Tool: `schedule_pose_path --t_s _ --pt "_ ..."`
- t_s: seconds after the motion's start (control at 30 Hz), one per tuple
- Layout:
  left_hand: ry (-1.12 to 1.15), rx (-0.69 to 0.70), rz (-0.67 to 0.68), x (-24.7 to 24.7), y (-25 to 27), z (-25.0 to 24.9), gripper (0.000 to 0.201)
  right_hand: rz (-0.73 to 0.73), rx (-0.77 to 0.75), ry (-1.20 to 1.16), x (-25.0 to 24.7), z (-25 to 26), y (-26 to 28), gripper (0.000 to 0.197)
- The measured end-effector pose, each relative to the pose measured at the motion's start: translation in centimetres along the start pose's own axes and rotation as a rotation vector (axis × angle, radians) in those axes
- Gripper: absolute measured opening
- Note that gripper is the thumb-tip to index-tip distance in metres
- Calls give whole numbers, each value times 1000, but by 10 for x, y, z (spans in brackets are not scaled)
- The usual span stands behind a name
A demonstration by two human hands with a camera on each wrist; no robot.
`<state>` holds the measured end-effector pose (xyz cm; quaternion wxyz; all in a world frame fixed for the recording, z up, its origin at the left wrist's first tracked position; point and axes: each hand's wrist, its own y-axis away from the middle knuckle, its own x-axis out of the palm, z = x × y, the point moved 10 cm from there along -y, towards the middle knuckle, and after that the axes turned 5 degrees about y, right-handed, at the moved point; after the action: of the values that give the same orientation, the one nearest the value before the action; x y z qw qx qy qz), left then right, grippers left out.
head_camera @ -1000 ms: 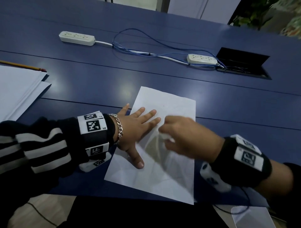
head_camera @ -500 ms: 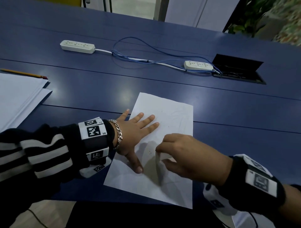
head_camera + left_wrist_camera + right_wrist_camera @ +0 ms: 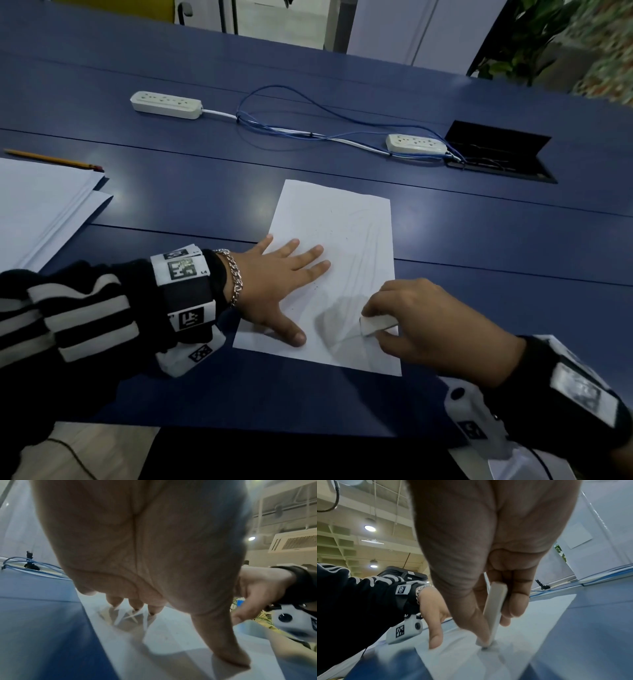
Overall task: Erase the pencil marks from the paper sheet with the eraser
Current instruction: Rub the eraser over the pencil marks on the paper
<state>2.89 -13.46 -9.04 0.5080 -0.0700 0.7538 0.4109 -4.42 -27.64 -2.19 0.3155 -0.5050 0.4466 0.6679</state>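
A white paper sheet lies on the blue table, with faint grey pencil strokes across its right half. My left hand presses flat on the sheet's left side, fingers spread and thumb near the front edge. My right hand pinches a white eraser between thumb and fingers at the sheet's front right part. In the right wrist view the eraser stands on end, its lower corner touching the paper. The left wrist view shows my left hand with its fingertips on the sheet.
A stack of white paper with a yellow pencil behind it lies at the far left. Two white power strips joined by blue cables cross the back of the table. An open black cable hatch sits at the right.
My right hand has drawn the eraser back toward me and to the right, from the sheet's middle to its front right part. The left hand stays pressed on the paper.
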Motion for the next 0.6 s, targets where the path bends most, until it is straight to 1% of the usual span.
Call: schedule_pose_path --t_s 0.1,0.2,0.3,0.37,0.4,0.43,0.47,0.53,0.57,0.6 --pt "32 -27 -2 5 -2 5 137 22 -59 10 -11 10 -14 29" --pt "48 -47 -12 3 -4 9 142 -16 -97 -21 -18 17 -39 33" --pt "43 -57 -22 3 -5 10 145 -69 -52 18 -19 8 -63 34" --pt "42 -63 -25 3 -4 11 146 -98 -11 14 -21 5 -68 33" --pt "43 -67 -25 2 -4 11 147 -96 -35 12 -20 11 -65 31" --pt "41 -69 -24 2 -5 12 147 -67 -97 13 -16 23 -58 29" --pt "35 -71 -22 2 -5 11 148 -17 -190 9 -9 40 -48 28" --pt "18 -72 -22 1 -6 10 148 120 -316 -11 6 64 -29 26" --pt "17 -73 -21 1 -6 10 147 144 -331 -3 7 64 -29 25" --pt "21 -73 -20 1 -6 10 147 125 -313 7 3 57 -37 24"
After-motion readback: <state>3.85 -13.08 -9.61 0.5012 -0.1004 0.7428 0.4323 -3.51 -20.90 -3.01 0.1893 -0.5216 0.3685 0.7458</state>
